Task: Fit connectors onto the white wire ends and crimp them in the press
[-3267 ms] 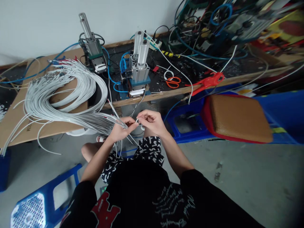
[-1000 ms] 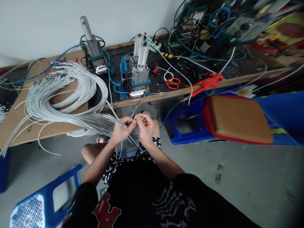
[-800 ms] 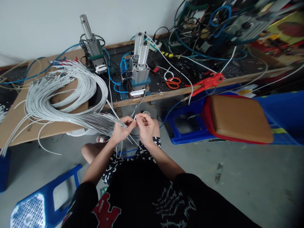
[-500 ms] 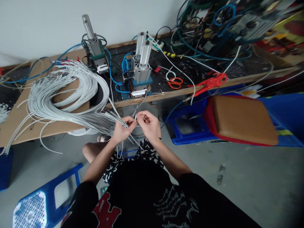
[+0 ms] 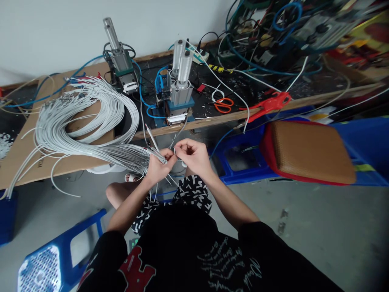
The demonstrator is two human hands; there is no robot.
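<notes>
Left hand (image 5: 158, 166) is clenched round the gathered ends of the white wire bundle (image 5: 91, 129), which loops away to its left over the cardboard sheet (image 5: 18, 154); right hand (image 5: 194, 156) pinches one single wire end (image 5: 174, 151) between fingertips, touching the left thumb. Looks like the step of picking one wire out of the bunch. Pneumatic press (image 5: 179, 97) sits just beyond the grip, so next likely needs that end held straight and steady
</notes>
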